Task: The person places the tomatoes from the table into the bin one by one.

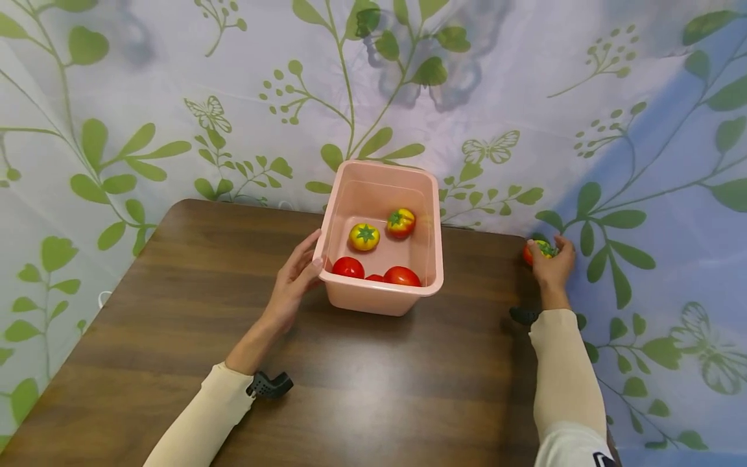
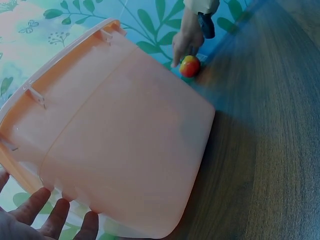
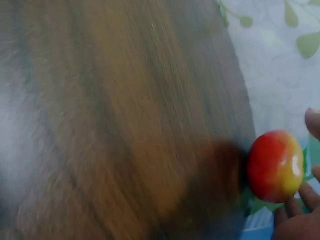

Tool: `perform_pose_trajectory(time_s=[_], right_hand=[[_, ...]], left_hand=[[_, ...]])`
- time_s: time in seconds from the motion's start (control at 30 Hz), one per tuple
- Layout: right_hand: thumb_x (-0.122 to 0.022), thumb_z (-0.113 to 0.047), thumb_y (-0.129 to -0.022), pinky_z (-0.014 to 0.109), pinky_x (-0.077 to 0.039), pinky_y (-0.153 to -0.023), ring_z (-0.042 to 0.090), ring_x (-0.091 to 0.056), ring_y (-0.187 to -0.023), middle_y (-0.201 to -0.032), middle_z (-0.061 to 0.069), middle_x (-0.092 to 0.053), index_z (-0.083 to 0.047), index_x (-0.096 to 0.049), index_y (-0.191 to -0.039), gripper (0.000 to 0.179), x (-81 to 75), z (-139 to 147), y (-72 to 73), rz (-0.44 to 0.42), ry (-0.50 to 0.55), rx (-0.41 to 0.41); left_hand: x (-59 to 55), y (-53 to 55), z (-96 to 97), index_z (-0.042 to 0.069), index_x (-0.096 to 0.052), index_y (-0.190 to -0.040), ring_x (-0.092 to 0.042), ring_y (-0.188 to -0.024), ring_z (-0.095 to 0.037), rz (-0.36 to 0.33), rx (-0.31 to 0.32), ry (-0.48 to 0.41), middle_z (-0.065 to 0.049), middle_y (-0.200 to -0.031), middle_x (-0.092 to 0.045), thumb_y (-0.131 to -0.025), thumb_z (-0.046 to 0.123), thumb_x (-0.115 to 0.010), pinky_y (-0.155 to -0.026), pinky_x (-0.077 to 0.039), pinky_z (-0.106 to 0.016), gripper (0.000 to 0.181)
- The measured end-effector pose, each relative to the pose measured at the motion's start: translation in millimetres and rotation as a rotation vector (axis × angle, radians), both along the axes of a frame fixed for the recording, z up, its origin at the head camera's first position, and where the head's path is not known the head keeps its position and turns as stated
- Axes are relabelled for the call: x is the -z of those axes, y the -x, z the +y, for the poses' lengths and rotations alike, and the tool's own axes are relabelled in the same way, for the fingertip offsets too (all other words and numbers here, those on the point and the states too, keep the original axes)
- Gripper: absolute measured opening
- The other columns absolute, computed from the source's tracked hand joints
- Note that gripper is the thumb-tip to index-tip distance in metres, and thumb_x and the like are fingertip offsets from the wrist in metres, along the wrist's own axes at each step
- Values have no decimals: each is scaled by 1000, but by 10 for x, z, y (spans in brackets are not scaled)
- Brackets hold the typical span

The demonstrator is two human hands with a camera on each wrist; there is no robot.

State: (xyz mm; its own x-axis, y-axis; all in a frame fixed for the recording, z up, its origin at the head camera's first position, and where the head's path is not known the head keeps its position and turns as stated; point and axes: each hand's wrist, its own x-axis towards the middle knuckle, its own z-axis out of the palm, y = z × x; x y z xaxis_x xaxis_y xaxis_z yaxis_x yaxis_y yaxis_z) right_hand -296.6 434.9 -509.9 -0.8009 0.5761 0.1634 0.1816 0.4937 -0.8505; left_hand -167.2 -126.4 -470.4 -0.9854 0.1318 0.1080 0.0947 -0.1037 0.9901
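A pink plastic bin (image 1: 382, 298) sits near the table's far edge. My left hand (image 1: 290, 282) grips its left side, thumb at the rim, fingers (image 2: 56, 220) against the outer wall. Inside lie a yellow tomato (image 1: 364, 237) with a green star-shaped top, a red-and-yellow one (image 1: 401, 223), and several red tomatoes (image 1: 402, 276) partly hidden by the near wall. At the far right corner, my right hand (image 1: 551, 267) reaches around another red-and-yellow tomato (image 3: 274, 166). Its fingers are spread about the fruit, and the thumb stands apart from it in the right wrist view.
The brown wooden table (image 1: 373, 402) has a rounded far left corner. A pale curtain (image 1: 251, 117) with green leaves and butterflies hangs close behind the table and along its right side. Dark wrist cameras (image 1: 270, 385) are strapped to both sleeves.
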Motion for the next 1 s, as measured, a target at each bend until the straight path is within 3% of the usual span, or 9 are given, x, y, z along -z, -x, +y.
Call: perform_pose_trajectory(time_s=[0.2,0.57,0.8,1.0], right_hand=[[-71,-34,-100,50,-29,-135,43,-38,-156,-168,26,-38,-2,-30,-165,84,52,34,-16,-191,31,19],[-74,-37,-97,46,-29,-135,36,-38,-156,-170,20,-35,-8,-27,-167,89,157,47,55,-225,68,27],[-76,-41,-95,48,-34,-131,36,-46,-149,-164,19,-46,-7,-37,-163,85,-18,-51,-16,-122,14,11],[-78,-47,-95,45,-44,-122,29,-51,-140,-160,15,-50,-16,-42,-161,81,-231,-326,-237,-20,4,-47]], left_hand=[[0,-10,27,38,-38,-167,-46,-152,-46,-2,4,-5,-18,-167,-45,-111,26,-55,-119,-46,-66,59],[13,4,4,39,-38,-167,-51,-148,-41,-2,-2,8,-19,-166,-47,-112,29,-55,-118,-48,-66,59],[-2,-2,10,40,-38,-167,-55,-144,-29,-4,-3,9,-8,-163,-52,-112,30,-55,-118,-49,-64,58],[9,17,7,41,-38,-166,-56,-143,-27,-8,-16,11,-8,-163,-53,-112,31,-55,-118,-50,-63,58]])
